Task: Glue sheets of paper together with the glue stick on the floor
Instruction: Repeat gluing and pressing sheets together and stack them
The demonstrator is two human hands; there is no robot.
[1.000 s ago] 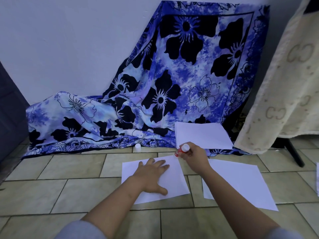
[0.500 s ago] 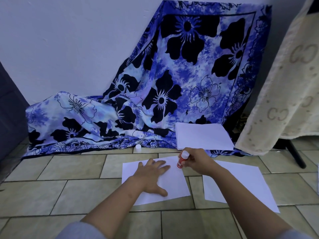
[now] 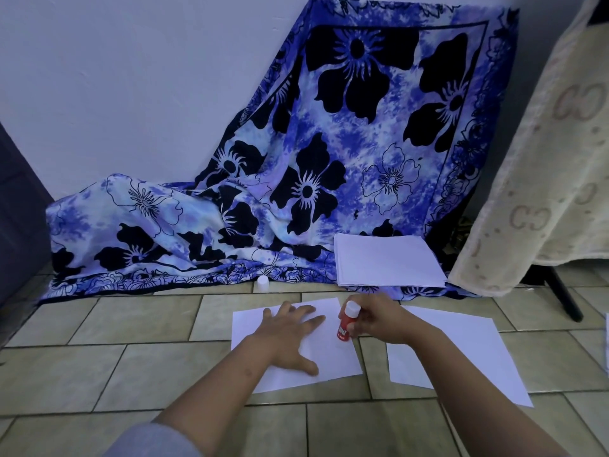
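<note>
Sheet point(image 3: 333, 364): pinned flat by the spread, empty left hand point(image 3: 290, 338). Glue stick point(image 3: 346, 321) (near upright, tip down) is gripped by the right hand point(image 3: 379, 319) at the sheet's right edge.

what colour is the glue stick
Red body with a white end, seen in the head view: glue stick, held in the right hand.

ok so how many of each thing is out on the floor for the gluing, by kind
loose paper sheets: 2, one under the left hand at, one under the right forearm at
paper stack: 1
glue stick: 1, in the right hand
white cap: 1
total: 5
</note>
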